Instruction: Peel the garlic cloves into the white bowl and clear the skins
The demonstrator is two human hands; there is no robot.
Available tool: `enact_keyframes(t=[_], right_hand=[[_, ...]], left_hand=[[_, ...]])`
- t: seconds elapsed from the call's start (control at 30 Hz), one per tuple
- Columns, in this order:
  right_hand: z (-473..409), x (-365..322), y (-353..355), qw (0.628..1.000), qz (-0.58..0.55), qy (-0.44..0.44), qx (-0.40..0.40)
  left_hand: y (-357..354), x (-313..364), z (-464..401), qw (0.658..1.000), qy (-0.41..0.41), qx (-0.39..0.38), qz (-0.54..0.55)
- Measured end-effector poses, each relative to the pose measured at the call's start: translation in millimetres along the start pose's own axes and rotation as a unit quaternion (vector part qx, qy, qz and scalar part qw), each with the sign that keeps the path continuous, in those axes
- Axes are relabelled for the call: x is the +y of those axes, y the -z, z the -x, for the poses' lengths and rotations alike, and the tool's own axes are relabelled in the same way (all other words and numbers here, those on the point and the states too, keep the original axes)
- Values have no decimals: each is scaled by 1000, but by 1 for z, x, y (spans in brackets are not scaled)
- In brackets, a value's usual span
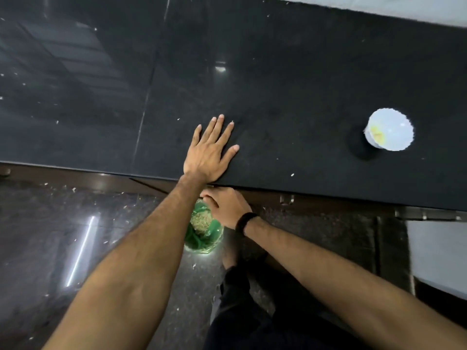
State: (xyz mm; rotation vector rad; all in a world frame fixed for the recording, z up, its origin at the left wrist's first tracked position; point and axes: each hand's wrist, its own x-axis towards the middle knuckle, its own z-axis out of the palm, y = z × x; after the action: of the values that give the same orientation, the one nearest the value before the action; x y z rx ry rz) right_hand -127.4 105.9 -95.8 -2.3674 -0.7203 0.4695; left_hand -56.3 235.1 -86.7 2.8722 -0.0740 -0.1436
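- Pressing my left hand flat on the black counter, fingers straight and spread.
- My right hand is cupped under the counter's edge at 6 o'clock of the left; I cannot tell if it holds anything.
- One white bowl stands at 3 o'clock, well apart, something yellowish inside.
- One green bag of skins sits below on the floor.
- One black band on my right wrist.

No legible text or labels.
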Motion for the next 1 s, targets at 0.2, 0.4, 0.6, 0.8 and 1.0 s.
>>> enact_keyframes(t=[0.2,0.4,0.6,0.8,1.0], right_hand=[[62,49,95,950,123,-28,285],[69,90,88,951,240,-179,72],[80,-4,-21,975,213,43,-52],[73,-12,-60,964,183,-5,-193],[35,-9,35,987,124,19,100]], left_hand=[[2,2,3,1000,-1,-15,-3],[2,-4,8,1000,-9,-18,-12],[8,-28,32,999,-17,-23,-18],[7,-22,48,999,15,-30,-7],[23,3,40,997,38,-33,53]])
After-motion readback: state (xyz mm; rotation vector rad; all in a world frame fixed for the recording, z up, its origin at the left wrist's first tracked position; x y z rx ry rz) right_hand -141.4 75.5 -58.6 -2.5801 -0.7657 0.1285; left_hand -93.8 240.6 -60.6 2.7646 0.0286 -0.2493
